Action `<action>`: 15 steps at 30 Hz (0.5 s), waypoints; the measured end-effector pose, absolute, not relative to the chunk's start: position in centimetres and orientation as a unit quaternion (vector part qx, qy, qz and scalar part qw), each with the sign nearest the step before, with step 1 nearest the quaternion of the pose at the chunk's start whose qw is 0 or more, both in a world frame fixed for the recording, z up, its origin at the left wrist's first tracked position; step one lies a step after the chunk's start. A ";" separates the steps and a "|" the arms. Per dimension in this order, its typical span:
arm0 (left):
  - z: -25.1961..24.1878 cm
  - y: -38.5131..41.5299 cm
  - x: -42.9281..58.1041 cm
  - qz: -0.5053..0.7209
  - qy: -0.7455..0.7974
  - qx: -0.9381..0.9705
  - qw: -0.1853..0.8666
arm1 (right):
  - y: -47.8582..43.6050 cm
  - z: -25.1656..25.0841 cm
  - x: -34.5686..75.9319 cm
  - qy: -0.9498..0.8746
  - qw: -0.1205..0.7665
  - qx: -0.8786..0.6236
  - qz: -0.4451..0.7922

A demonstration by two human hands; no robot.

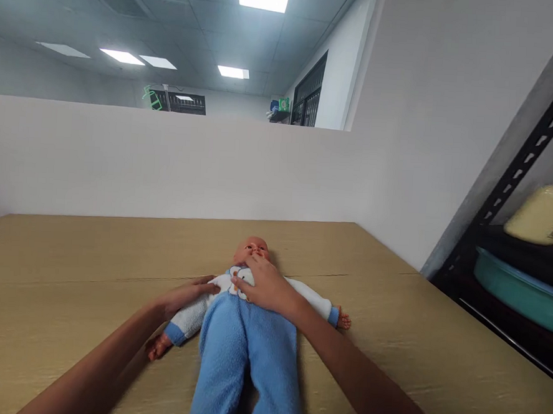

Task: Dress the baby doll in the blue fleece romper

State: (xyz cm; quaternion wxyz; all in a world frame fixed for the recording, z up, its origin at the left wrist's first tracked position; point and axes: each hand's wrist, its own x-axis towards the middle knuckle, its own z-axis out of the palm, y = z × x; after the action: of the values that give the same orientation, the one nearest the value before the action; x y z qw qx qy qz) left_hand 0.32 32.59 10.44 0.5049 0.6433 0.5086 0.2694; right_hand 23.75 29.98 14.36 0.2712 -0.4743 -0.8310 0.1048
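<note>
On wooden table, doll is laid face-up, arms spread. Right hand is rested unclenched across chest; left hand is set near shoulder, grip not discernible.

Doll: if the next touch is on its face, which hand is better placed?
Right, I'd say. The right hand lies across the doll, fingertips already at its lower face. The left hand is lower, by the sleeve, farther from the face.
</note>
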 end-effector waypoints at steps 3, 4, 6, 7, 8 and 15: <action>10.2 32.8 0.4 0.248 0.493 0.644 0.530 | 27.4 13.7 28.0 -0.813 0.316 -0.476 0.110; 10.1 32.8 0.4 0.250 0.492 0.655 0.516 | 26.5 13.2 29.5 -0.800 0.329 -0.489 0.113; 9.9 33.0 0.5 0.265 0.495 0.683 0.469 | 24.7 12.0 32.2 -0.790 0.323 -0.508 0.112; 9.9 33.0 0.6 0.281 0.498 0.696 0.433 | 23.9 11.3 33.2 -0.790 0.314 -0.515 0.106; 10.0 33.0 0.8 0.301 0.505 0.707 0.394 | 23.0 10.6 33.9 -0.793 0.305 -0.518 0.097; 14.0 29.8 5.7 0.376 0.408 0.820 0.136 | 20.7 7.1 33.6 -0.809 0.259 -0.521 0.079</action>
State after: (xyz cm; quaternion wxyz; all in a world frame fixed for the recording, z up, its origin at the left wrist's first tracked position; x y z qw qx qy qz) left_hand 5.68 29.76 13.99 0.1363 0.8203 0.4083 0.3765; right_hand 33.59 20.72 7.15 0.2588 -0.5211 -0.8094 0.0795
